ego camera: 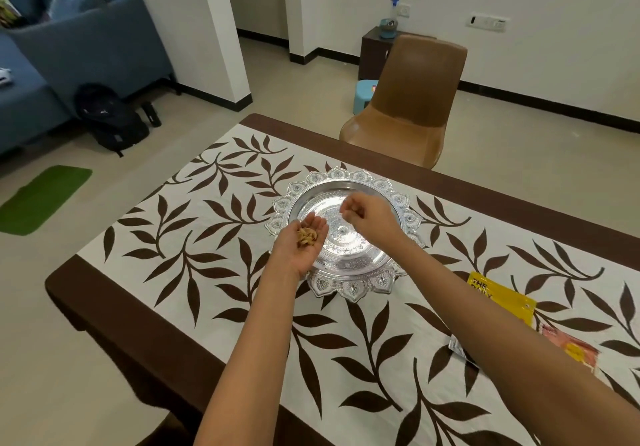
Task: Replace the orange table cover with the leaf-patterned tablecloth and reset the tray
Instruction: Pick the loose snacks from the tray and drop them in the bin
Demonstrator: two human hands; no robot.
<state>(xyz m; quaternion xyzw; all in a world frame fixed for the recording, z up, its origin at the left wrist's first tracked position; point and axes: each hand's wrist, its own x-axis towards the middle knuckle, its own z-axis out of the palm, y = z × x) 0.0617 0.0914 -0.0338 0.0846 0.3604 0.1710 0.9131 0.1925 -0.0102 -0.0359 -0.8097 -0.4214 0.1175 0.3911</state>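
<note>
— Tablecloth first: how far along are we?

— Leaf-patterned tablecloth is down already, spread flat over the dark brown table, which shows as a border on the left and far edges. No orange cover anywhere in view, so I'd judge the swap finished.

— And moving right from there?

— Just left of centre, the left hand lies palm up, cupped and open, with a small heap of pale nuts in it (cashews, most likely). It hovers over the near-left rim of the tray.

— Where's the tray?

— Silver tray sits at the middle of the frame, on the cloth, its embossed dish bare as far as I can see.

— The other hand?

— Right hand is above the tray's centre, fingers curled in to a narrow pinch. Whether a nut is between the fingertips I cannot tell; it is too small to make out.

— Further right?

— A yellow packet lies on the cloth at the lower right, partly behind the forearm, with another pouch near it, pinkish and printed. The brown chair stands beyond the far edge of the table, upper right of centre.

— So what's left?

— Resetting the tray, by my reading: the nuts in the palm have yet to go onto it, and perhaps the packets' contents too.
</note>
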